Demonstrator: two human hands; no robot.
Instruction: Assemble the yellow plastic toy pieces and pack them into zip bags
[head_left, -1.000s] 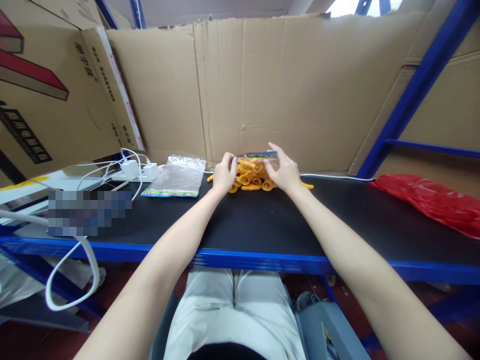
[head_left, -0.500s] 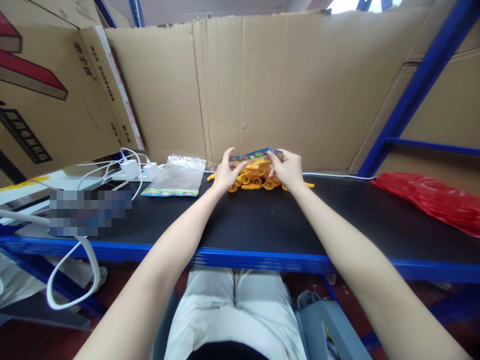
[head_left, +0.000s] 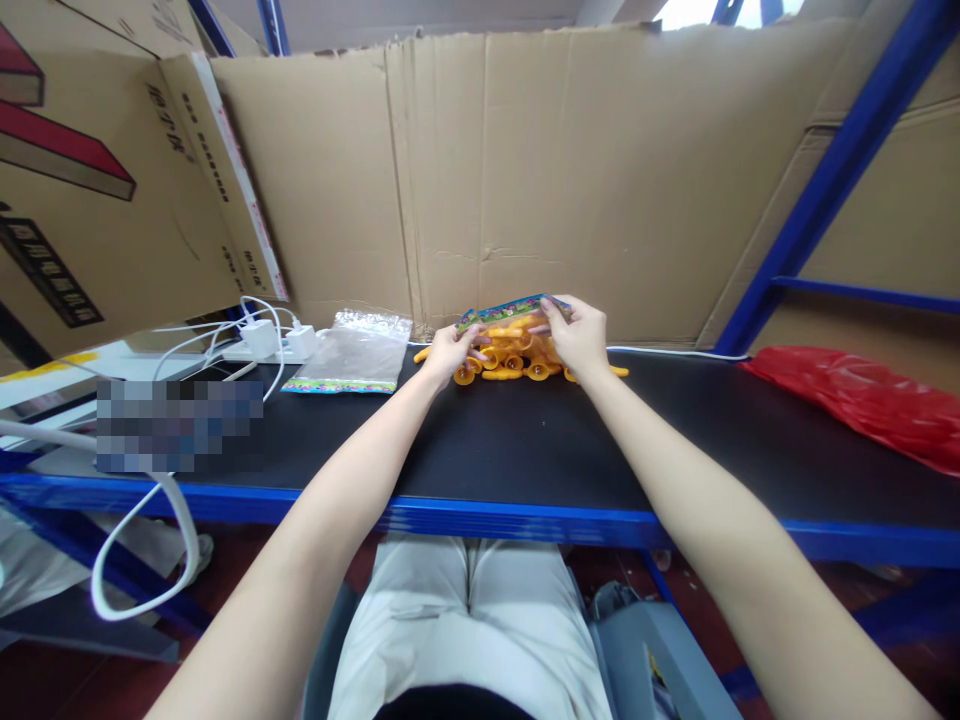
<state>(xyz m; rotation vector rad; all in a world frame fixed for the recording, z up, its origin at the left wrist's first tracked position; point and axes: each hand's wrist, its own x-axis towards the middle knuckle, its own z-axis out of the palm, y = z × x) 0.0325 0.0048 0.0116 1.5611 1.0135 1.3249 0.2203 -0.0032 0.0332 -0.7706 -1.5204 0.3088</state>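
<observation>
A clear plastic bag with a colourful printed band [head_left: 504, 313] is stretched between my hands above a pile of small orange-yellow plastic pieces [head_left: 514, 363]. Several pieces have round, cup-like ends, others look long and thin; their exact kind is unclear. My left hand [head_left: 448, 354] is closed on the bag's left end, its fingers close to the pile. The right end is pinched by my right hand [head_left: 579, 338], thumb on the printed band. Through the film I see orange pieces, but I cannot tell whether they lie inside the bag or behind it.
Another clear bag with a printed edge [head_left: 349, 352] lies flat to the left. Beyond it are white chargers and cables [head_left: 259, 338]. Red plastic [head_left: 855, 395] lies at the right of the black tabletop [head_left: 517, 445]. Cardboard [head_left: 570, 180] walls off the back.
My left hand has lowered slightly and its raised fingers have closed onto the bag's left end. The printed band now tilts, lower on the left. My right hand has barely moved.
</observation>
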